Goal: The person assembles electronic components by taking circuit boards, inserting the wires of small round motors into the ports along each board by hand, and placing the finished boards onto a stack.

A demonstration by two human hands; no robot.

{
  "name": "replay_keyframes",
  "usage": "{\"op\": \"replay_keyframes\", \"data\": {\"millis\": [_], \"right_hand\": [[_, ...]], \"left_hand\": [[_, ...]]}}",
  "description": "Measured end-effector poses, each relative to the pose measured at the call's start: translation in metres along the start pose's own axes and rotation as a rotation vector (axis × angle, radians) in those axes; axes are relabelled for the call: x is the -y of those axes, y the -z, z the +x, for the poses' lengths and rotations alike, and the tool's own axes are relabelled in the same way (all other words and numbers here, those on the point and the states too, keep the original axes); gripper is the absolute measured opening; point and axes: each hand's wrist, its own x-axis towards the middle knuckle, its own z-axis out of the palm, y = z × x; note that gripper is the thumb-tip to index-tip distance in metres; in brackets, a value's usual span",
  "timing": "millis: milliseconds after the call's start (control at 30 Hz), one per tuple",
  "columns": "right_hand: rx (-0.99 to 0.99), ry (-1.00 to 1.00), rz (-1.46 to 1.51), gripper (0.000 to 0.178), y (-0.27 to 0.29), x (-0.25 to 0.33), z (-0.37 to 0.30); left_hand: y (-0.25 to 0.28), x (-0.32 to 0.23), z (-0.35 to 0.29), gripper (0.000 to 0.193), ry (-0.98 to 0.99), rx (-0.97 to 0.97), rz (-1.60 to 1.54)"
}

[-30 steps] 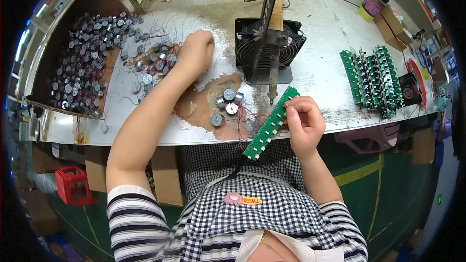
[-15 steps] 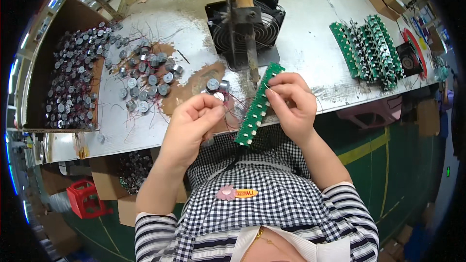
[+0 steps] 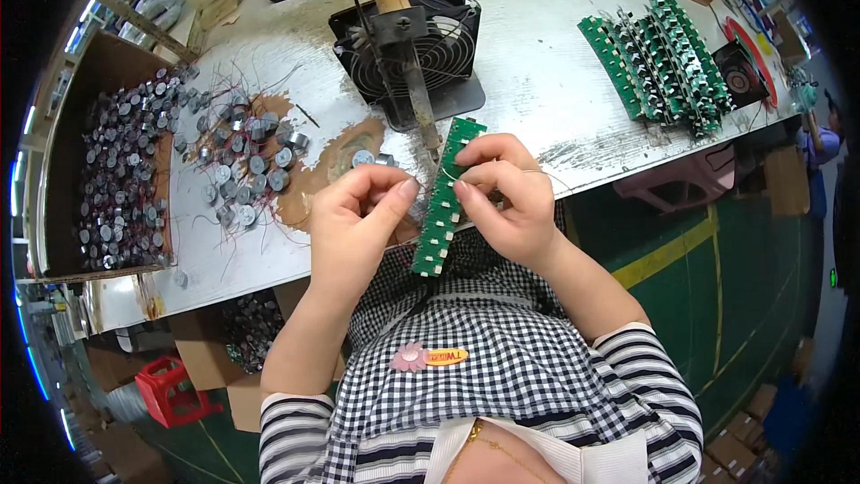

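Note:
A long green circuit board (image 3: pixel 436 237) with a row of small white parts stands slantwise between my hands, its upper end beside the tip of a clamped soldering iron (image 3: pixel 417 94). My right hand (image 3: pixel 512 204) is closed at the board's right edge, pinching a thin silvery solder wire (image 3: pixel 449 172); its tail shows behind the hand. To the left of the board, my left hand (image 3: pixel 358 220) has thumb and forefinger pinched together. What they hold is hidden. Small round motors (image 3: pixel 363 158) lie just beyond the left hand.
A black fan (image 3: pixel 439 49) stands behind the iron. Loose motors with red wires (image 3: pixel 255 161) lie at left, by a cardboard box (image 3: pixel 58 152) full of them. Several green boards (image 3: pixel 658 67) are stacked at right, near a small black fan (image 3: pixel 742 76). A red stool (image 3: pixel 170 392) is below.
The whole view has shifted, so the bench sits further left. The board is more upright. My left hand has come nearer the board, its pinch kept; my right hand keeps hold of the solder wire.

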Motion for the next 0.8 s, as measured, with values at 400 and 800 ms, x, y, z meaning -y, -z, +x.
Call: {"op": "replay_keyframes", "data": {"millis": [400,800], "right_hand": [[-0.068,0.009,0.083,0.008,-0.002,0.01,0.008],[-0.066,-0.028,0.063,0.008,-0.001,0.009,0.017]], "left_hand": [[0.001,-0.002,0.022,0.01,0.085,0.213,-0.028],[-0.005,0.0,0.023,0.012,-0.007,0.163,-0.107]]}}
